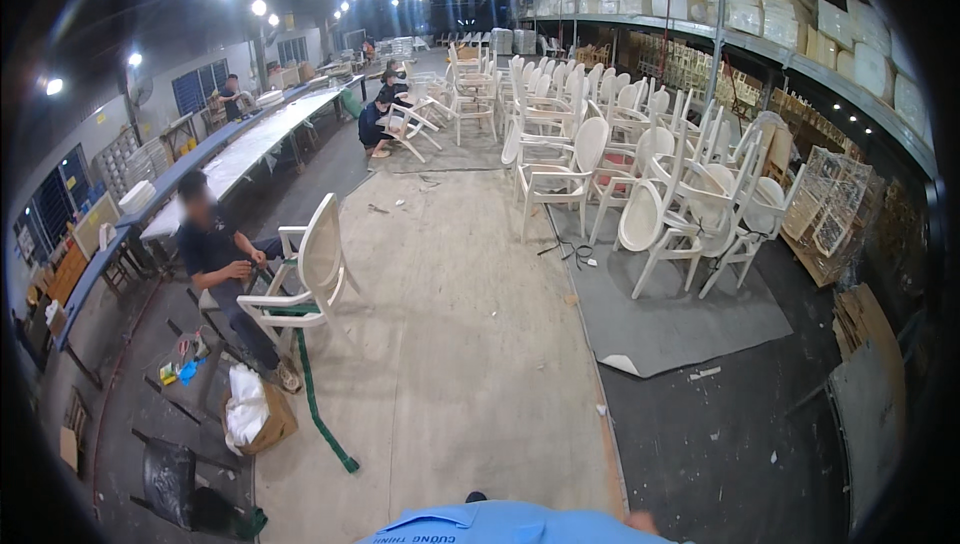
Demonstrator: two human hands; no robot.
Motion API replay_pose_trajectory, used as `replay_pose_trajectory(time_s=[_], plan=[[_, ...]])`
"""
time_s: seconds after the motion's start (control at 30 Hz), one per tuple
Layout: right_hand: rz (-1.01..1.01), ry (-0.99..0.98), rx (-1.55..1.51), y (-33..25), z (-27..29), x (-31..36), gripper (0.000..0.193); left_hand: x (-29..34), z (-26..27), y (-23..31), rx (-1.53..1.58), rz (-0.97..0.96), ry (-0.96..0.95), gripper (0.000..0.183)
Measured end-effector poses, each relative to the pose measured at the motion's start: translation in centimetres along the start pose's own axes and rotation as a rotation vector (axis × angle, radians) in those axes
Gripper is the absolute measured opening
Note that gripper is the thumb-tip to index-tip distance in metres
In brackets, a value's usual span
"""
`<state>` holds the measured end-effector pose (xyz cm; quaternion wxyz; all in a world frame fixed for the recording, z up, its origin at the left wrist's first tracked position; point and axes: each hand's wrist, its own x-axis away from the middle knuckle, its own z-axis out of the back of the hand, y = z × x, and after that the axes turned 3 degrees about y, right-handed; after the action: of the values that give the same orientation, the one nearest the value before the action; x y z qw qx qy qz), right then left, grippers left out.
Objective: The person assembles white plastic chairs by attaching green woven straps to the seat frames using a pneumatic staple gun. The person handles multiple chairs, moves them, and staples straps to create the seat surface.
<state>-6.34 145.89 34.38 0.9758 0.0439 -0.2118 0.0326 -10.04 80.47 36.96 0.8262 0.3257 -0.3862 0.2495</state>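
Note:
At the lower edge shows my light blue shirt (520,524). Just right of it is a small blurred bit of skin, seemingly part of my right hand (640,522); its fingers cannot be made out. My left hand is out of the picture. Nothing can be seen held by me. The floor sheet (450,344) lies in front of me. On its left side stands a whitish oval-backed armchair (321,249), where a seated person (215,249) has both hands near its frame. A green strap (312,399) trails from that chair across the sheet.
Many similar chairs (675,204) are stacked at the right on a grey mat (680,334). Left are a cardboard box (268,419) with white material, a black stool (170,479) and long tables (235,164). Farther back, people crouch by another chair (408,129). Wrapped frames (830,209) stand far right.

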Motion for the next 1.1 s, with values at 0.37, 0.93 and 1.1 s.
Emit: replay_pose_trajectory(time_s=[0.37, 0.93, 1.1], plan=[[-0.912, -0.434, -1.316, -7.1, 8.8, -23.0, 0.021, -21.8, 25.1, 32.7, 0.435, -0.102, 0.358, 0.034], [-0.799, 0.36, -1.397, 10.4, 41.4, -78.2, 0.025, -45.5, 34.4, 55.3, 0.041, 0.039, -0.017, 0.04], [-0.927, -0.154, -1.372, 3.0, 38.8, -82.3, 0.021, -53.9, 46.8, 63.0, 0.146, 0.152, 0.059, 0.037]])
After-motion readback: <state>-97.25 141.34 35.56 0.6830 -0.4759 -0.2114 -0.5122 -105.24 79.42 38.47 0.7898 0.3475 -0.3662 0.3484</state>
